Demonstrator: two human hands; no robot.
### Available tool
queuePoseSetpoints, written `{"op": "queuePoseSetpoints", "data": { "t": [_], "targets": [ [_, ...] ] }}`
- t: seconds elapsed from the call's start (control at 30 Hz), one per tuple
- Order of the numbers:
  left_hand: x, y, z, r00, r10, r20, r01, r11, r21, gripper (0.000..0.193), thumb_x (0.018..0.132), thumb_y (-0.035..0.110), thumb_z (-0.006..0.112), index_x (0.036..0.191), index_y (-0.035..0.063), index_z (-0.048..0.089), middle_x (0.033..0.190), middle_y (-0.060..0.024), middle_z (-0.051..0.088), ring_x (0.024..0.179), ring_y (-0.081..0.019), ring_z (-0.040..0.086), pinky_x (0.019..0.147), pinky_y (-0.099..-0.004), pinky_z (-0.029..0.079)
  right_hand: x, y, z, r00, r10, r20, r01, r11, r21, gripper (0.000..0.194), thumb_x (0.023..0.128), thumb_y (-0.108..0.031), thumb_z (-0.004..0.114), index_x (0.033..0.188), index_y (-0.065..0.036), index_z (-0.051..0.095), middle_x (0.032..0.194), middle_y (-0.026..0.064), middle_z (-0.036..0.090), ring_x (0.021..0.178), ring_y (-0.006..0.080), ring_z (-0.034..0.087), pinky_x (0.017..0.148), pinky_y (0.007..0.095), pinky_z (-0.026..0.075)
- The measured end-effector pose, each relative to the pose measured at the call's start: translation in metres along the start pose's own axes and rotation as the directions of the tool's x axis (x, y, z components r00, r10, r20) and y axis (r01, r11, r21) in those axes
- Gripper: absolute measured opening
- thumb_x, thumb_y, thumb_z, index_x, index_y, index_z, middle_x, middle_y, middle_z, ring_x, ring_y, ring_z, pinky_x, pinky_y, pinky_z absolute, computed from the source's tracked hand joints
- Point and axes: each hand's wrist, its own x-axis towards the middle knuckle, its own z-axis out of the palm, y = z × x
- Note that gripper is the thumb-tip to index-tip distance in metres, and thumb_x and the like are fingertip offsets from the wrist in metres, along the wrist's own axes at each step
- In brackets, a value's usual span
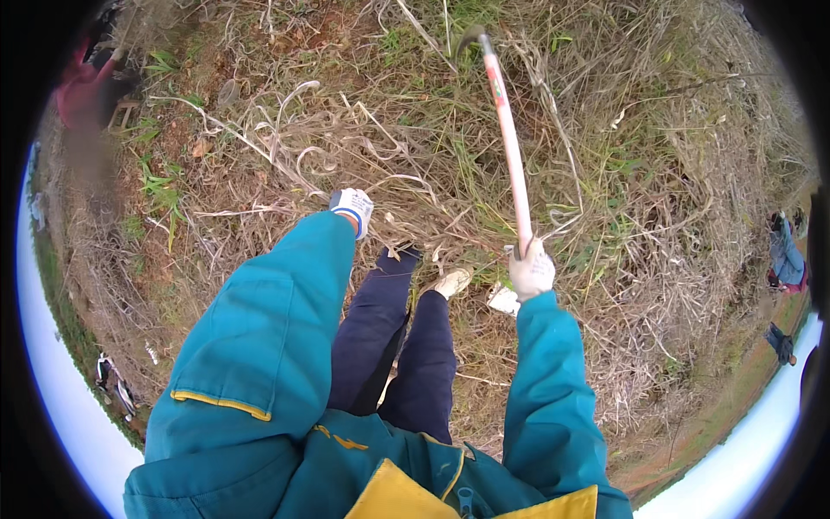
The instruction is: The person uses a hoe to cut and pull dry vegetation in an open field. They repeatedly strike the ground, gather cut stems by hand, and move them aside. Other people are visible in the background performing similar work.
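Observation:
My right hand, in a white work glove, grips the lower end of a long pale sickle handle. The handle points away from me, and its curved dark blade is blurred above the grass at the far end. My left hand, in a matching glove with a blue cuff edge, is down among dry grass stalks. Several stalks run up to it, but its fingers are hidden beneath the hand, so any grip is not visible.
Tangled dry grass with green tufts covers the ground around my shoes. A white scrap lies near my right hand. One person is at the far left; other people are at the right rim.

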Motion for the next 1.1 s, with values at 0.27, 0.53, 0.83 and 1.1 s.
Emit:
{"op": "queuePoseSetpoints", "data": {
  "t": [0.27, 0.53, 0.83, 1.1],
  "targets": [
    [-0.001, 0.016, 0.01, 0.999, -0.035, -0.025, 0.035, 0.999, -0.023, 0.037, 0.075, 0.016, 0.063, 0.109, 0.0026, 0.058, 0.109, -0.016, 0.056, 0.103, -0.0301, 0.055, 0.085, -0.0387, 0.045, 0.012, 0.026, 0.03, 0.971, 0.039, 0.234, 0.01, 0.979, -0.205, 0.015, 0.087, -0.016, 0.044, 0.094, -0.004, 0.048, 0.077, 0.0172, 0.063, 0.071, 0.0339, 0.064, 0.064, 0.0435, 0.05],
    [-0.015, 0.048, 0.011, 0.998, 0.054, 0.013, -0.055, 0.991, 0.123, 0.04, 0.072, 0.016, 0.066, 0.11, 0.0055, 0.058, 0.111, -0.0132, 0.056, 0.107, -0.0281, 0.054, 0.085, -0.04, 0.044, -0.287, 0.187, -0.046, 0.726, 0.513, 0.459, -0.23, 0.809, -0.541, 0.027, 0.082, -0.016, 0.053, 0.104, -0.004, 0.044, 0.083, 0.014, 0.061, 0.074, 0.0308, 0.064, 0.063, 0.0426, 0.049],
    [-0.059, 0.11, 0.027, 0.995, 0.103, 0.009, -0.102, 0.966, 0.236, 0.042, 0.069, 0.023, 0.067, 0.107, 0.0067, 0.061, 0.109, -0.0125, 0.059, 0.105, -0.0265, 0.055, 0.083, -0.039, 0.045, -0.436, 0.137, -0.017, 0.668, 0.588, 0.457, -0.584, 0.794, -0.17, 0.033, 0.077, -0.029, 0.061, 0.095, -0.005, 0.047, 0.075, 0.0208, 0.061, 0.07, 0.0377, 0.061, 0.063, 0.0475, 0.047],
    [-0.051, 0.091, 0.008, 0.99, 0.074, -0.12, -0.034, 0.952, 0.303, 0.055, 0.067, 0.026, 0.067, 0.117, 0.0076, 0.053, 0.112, -0.0128, 0.053, 0.109, -0.0276, 0.05, 0.088, -0.0424, 0.041, -0.36, 0.109, -0.03, 0.846, 0.532, -0.031, -0.468, 0.77, 0.434, 0.028, 0.078, -0.024, 0.065, 0.095, -0.004, 0.055, 0.074, 0.0185, 0.061, 0.07, 0.0373, 0.061, 0.063, 0.0421, 0.047]
  ]
}}
